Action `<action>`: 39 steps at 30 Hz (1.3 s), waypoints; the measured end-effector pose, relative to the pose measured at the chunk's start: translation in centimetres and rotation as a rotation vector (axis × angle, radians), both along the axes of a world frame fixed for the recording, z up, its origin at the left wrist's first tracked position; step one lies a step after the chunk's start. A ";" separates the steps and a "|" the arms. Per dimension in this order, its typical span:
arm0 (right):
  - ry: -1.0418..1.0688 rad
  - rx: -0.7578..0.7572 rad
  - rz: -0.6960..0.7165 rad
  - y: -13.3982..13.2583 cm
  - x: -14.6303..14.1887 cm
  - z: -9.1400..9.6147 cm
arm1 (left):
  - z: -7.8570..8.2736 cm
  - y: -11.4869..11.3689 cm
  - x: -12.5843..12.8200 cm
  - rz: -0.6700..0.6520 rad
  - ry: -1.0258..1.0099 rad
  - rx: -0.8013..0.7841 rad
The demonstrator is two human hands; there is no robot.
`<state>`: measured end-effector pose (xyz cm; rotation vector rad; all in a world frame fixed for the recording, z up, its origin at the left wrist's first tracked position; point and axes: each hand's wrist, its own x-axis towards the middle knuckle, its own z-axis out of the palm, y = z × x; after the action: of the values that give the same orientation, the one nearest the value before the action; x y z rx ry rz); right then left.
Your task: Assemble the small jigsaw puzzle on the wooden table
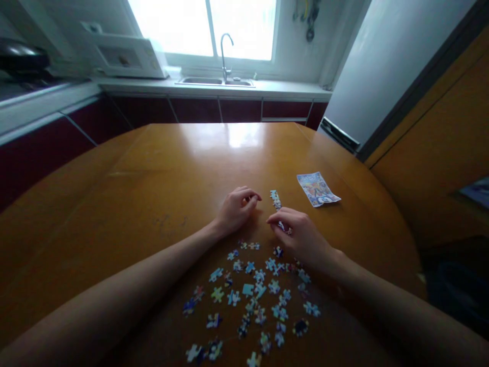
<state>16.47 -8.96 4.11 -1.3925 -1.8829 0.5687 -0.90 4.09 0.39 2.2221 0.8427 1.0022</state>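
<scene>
My left hand (pixel 237 208) rests on the wooden table (pixel 171 168), fingers curled and thumb close to the index finger; I see nothing in it. To its right runs a short narrow strip of joined jigsaw pieces (pixel 275 199). My right hand (pixel 300 232) is at the strip's near end, thumb and index finger closed around small jigsaw pieces (pixel 284 228) that show in the gap and are partly hidden by the hand. Many loose jigsaw pieces (pixel 260 276) lie scattered nearer to me, between my forearms. One of them, a dark blue piece (pixel 278 252), is just below my right hand.
A creased printed picture sheet (pixel 318 189) lies to the right, beyond my right hand. Past the table are a counter with a sink (pixel 202 81) and tap, a white microwave (pixel 126 57) at the left, and a tall fridge (pixel 382 66) at the right.
</scene>
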 end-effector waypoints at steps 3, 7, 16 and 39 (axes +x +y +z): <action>0.026 -0.017 -0.079 0.6 1.8 -0.4 | 0.5 -0.2 -0.2 -0.024 0.025 0.014; 0.070 -0.058 -0.139 1.0 3.2 -1.2 | 1.0 -0.4 -0.4 -0.079 0.040 0.032; 0.103 -0.117 -0.188 1.5 3.8 -1.0 | 1.1 -0.6 -0.7 -0.226 0.120 0.071; 0.008 -0.213 -0.125 1.4 3.9 -1.5 | 1.8 -1.3 -0.9 -0.439 0.383 0.134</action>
<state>20.37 -7.58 2.64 -1.6289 -1.7542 0.7273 -1.78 2.81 2.15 2.6043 0.4088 0.4428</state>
